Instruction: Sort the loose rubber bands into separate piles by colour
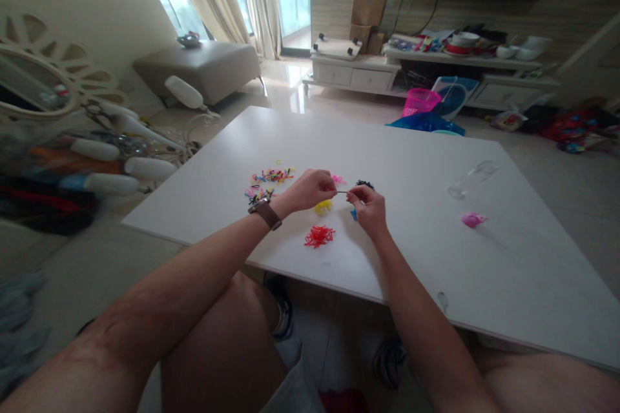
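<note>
While pinching a thin black band [341, 192] in the grip of left hand [325, 187] and right hand [359, 196], holds it straight over the white surface [421, 258], near the black heap [365, 184], pink heap [339, 179], yellow heap [323, 208] and blue pieces [354, 214] (red heap [320, 237] nearer the body), well apart from the pink object [472, 219].

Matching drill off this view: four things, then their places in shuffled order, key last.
Things
1. red pile
2. wristwatch
3. pink basket
4. thin dark piece

Places
A. beyond the far edge of the white table
B. held between the fingers of the left hand and the right hand
C. on the tabletop, nearer its near edge than the yellow pile
D. around the left wrist

Pairs: 1-C, 2-D, 3-A, 4-B
</note>
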A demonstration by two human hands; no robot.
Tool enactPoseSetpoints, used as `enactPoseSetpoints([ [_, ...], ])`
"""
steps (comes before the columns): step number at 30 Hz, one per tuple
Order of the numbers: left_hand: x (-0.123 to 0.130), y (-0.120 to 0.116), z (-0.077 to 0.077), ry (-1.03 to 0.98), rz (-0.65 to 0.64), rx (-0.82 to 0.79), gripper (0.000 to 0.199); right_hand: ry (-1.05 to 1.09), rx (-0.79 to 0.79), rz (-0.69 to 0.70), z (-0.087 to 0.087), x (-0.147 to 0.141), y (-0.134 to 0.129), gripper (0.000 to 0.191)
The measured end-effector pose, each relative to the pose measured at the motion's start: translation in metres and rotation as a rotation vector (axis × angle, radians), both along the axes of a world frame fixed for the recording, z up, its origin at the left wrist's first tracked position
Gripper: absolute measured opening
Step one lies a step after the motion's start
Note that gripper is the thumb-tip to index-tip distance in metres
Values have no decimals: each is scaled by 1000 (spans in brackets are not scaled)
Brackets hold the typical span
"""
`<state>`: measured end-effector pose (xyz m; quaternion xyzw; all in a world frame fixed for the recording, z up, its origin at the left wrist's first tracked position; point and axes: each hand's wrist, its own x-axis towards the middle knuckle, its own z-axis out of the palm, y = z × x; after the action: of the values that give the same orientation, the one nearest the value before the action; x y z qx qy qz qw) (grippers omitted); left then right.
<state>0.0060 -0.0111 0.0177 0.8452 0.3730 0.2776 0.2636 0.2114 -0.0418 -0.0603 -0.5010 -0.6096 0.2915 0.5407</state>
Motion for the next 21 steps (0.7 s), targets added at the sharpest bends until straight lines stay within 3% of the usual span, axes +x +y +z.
enactPoseSetpoints([
  [5, -4, 5, 1, -26, 51, -1, 14, 40, -11, -133, -2, 7, 4, 19],
  [9, 1, 5, -7, 1, -25, -38, 14, -96, 41, 67, -1, -2, -2, 17],
  [11, 2, 5, -11, -2, -47, -54, 16, -107, 52, 91, 0, -4, -3, 16],
  [13, 1, 7, -14, -30, -34, -80, 18, -49, 43, 5, -1, 1, -1, 17],
  [18, -5, 8, -17, -71, 5, -141, 18, -10, 22, -400, -11, 30, 17, 15],
  [21, -5, 6, -17, -61, 16, -158, 16, -80, 2, -454, -22, 44, 28, 11],
])
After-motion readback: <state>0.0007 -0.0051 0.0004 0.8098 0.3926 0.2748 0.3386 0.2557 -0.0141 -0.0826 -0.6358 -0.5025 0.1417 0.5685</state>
